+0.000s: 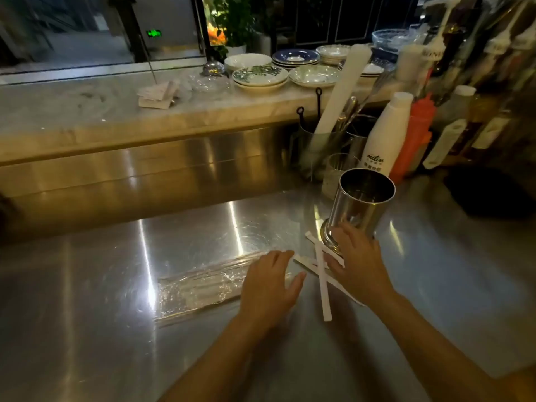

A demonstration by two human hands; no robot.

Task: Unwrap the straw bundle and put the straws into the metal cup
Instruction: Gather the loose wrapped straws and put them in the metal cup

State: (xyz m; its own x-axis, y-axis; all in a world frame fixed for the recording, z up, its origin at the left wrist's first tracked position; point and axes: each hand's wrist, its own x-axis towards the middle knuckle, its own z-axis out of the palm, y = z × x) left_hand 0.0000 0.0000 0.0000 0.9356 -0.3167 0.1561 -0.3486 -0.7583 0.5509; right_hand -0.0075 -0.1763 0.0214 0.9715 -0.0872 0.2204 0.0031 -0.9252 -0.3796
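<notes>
A clear plastic-wrapped straw bundle point(200, 288) lies flat on the steel counter point(116, 329). My left hand point(269, 285) rests flat over its right end, fingers spread. A few loose white paper-wrapped straws point(324, 288) lie crossed between my hands. The metal cup point(362, 204) stands upright just beyond them, empty as far as I can see. My right hand point(355, 262) lies with fingers apart on the loose straws, fingertips touching the cup's base.
Behind the cup stand a small glass point(336, 172), a white bottle point(383, 137), an orange squeeze bottle point(414, 140) and a holder with a tall white roll point(339, 94). Stacked plates point(261, 76) sit on the raised marble ledge. Syrup bottles crowd the right.
</notes>
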